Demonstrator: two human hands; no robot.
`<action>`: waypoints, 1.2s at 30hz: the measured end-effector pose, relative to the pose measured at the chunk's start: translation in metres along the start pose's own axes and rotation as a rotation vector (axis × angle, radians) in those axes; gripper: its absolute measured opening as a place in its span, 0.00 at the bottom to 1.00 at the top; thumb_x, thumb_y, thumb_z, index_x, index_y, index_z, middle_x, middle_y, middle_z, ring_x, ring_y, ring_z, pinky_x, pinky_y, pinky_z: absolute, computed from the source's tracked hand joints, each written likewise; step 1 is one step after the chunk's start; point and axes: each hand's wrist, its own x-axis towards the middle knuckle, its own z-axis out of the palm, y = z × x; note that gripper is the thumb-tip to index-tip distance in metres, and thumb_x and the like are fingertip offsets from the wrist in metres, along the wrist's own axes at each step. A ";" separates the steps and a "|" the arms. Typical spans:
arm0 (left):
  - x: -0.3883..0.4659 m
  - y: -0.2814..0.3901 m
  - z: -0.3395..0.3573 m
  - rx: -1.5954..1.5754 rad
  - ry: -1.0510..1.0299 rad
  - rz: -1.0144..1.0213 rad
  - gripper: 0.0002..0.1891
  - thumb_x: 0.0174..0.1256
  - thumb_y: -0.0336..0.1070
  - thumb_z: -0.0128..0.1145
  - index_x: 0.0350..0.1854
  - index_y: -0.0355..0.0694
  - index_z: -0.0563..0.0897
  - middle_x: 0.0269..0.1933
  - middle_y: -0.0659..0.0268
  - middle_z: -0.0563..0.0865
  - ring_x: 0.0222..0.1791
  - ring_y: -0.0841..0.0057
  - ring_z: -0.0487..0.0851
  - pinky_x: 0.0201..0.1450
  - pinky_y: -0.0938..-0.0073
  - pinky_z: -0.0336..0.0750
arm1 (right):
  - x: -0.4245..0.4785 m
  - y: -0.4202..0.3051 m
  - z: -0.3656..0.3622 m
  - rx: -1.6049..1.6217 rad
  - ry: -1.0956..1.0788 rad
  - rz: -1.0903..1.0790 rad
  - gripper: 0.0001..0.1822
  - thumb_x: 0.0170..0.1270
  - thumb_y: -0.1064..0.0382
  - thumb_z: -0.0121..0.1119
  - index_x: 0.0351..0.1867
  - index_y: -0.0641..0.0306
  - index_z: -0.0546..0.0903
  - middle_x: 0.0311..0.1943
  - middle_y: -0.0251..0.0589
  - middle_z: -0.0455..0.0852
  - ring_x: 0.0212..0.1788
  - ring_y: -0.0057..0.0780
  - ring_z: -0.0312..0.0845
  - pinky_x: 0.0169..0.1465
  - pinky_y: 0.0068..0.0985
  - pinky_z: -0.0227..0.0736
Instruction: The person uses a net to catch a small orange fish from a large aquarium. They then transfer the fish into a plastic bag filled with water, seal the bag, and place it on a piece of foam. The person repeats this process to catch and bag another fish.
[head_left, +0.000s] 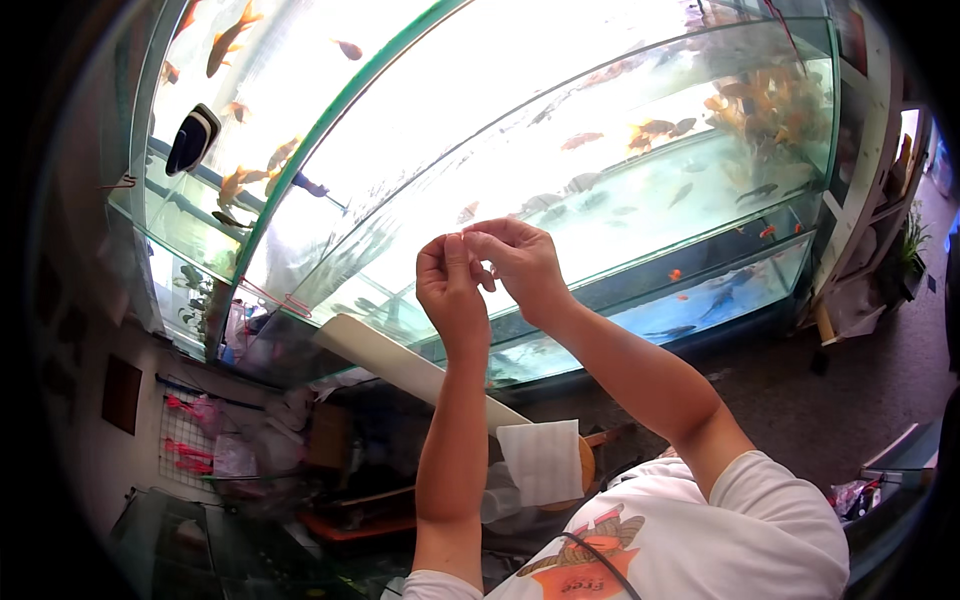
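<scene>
My left hand (452, 271) and my right hand (525, 262) are raised together, with their thumbs and forefingers pinched and meeting at the tips. Whatever may lie between the fingertips is too small or too hidden to make out. Behind them stands a large, brightly lit glass aquarium (724, 234). Orange goldfish (651, 133) and darker fish (583, 182) swim in its water. Just below my hands, a long cream-coloured board (390, 356) slants down to the right.
A magnetic glass cleaner (193, 140) sits on the left tank's glass. A lower, blue-backed tank (720, 300) holds more fish. White foam sheet (541, 463) lies over a round wooden seat (588, 466). Pink and red bags (191, 454) hang on a wire grid. Shelving (862, 180) stands at the right.
</scene>
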 end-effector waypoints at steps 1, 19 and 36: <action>-0.001 0.001 0.001 0.000 0.019 0.002 0.09 0.76 0.37 0.55 0.41 0.36 0.77 0.26 0.69 0.77 0.19 0.87 0.70 0.19 0.84 0.66 | 0.000 0.001 0.002 0.019 0.005 0.016 0.12 0.64 0.63 0.65 0.41 0.73 0.84 0.26 0.35 0.84 0.24 0.15 0.75 0.26 0.14 0.69; 0.004 -0.010 -0.027 -0.066 0.122 -0.030 0.10 0.76 0.38 0.55 0.40 0.36 0.76 0.28 0.66 0.79 0.20 0.86 0.71 0.19 0.84 0.67 | 0.014 0.029 0.014 0.043 -0.025 0.116 0.10 0.65 0.63 0.64 0.41 0.70 0.84 0.27 0.33 0.83 0.24 0.14 0.73 0.25 0.15 0.65; 0.009 -0.003 -0.059 0.064 0.152 -0.045 0.09 0.74 0.38 0.57 0.42 0.38 0.77 0.33 0.67 0.81 0.25 0.86 0.72 0.22 0.83 0.69 | 0.035 0.030 0.009 -0.088 -0.149 0.151 0.15 0.64 0.60 0.66 0.47 0.68 0.83 0.36 0.38 0.89 0.36 0.16 0.82 0.37 0.17 0.70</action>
